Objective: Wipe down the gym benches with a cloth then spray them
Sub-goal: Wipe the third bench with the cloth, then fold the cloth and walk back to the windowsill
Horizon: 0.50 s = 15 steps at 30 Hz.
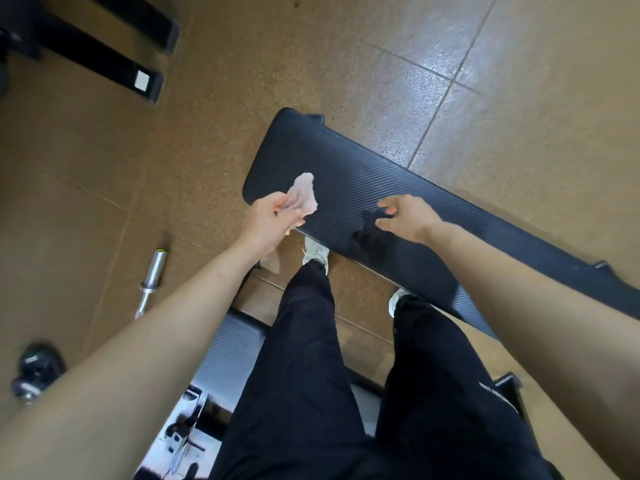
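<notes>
Both your arms extended. Left hand (268, 221) pinches the crumpled cloth (305, 195) over the gym bench (346, 157) edge. Right hand (410, 216) hovers alongside above the bench, fingers loosely curled, holding nothing.

bench (363, 181) sitting just ahead of the feet (316, 252) | left hand (268, 221) holding cloth (305, 195) over its left end | right hand (407, 216) hanging over the middle | barbell (152, 271) lying on floor (104, 174), way left

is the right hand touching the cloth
Apart. The head view shows bare bench between the right hand and the cloth, which the left hand grips.
</notes>
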Available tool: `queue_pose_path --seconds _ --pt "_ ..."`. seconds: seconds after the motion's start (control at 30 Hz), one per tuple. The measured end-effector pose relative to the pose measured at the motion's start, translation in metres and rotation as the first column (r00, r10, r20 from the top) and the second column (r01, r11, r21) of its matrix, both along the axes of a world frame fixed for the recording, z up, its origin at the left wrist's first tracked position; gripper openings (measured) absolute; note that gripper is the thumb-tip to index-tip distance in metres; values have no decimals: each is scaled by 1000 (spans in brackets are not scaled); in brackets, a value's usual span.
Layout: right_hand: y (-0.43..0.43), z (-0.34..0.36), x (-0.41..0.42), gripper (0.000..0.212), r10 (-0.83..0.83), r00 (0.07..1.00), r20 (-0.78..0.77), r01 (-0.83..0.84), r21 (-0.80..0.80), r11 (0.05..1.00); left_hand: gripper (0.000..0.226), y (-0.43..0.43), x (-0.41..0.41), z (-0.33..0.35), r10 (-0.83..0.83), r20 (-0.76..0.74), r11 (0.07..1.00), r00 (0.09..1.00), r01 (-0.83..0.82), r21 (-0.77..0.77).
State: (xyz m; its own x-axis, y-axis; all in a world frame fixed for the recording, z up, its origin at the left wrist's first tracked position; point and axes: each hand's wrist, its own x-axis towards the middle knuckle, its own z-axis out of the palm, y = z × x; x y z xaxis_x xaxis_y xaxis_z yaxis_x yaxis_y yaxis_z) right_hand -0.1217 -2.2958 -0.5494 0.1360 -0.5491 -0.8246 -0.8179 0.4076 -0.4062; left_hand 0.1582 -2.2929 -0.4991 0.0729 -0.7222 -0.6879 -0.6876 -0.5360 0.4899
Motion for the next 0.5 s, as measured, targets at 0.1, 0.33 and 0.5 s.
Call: queue_pose_path --seconds 0.1,0.33,0.5 --pt "41 55 -18 55 -251 947 199 266 -51 963 26 19 -53 44 -29 -97 999 995 26 -32" --pt "130 180 -62 74 -404 783 472 582 -331 743 19 61 -166 142 -229 -462 968 857 250 -16" --pt "202 236 -96 36 -673 633 383 766 -438 471 30 80 -219 189 -424 -586 845 690 534 17"
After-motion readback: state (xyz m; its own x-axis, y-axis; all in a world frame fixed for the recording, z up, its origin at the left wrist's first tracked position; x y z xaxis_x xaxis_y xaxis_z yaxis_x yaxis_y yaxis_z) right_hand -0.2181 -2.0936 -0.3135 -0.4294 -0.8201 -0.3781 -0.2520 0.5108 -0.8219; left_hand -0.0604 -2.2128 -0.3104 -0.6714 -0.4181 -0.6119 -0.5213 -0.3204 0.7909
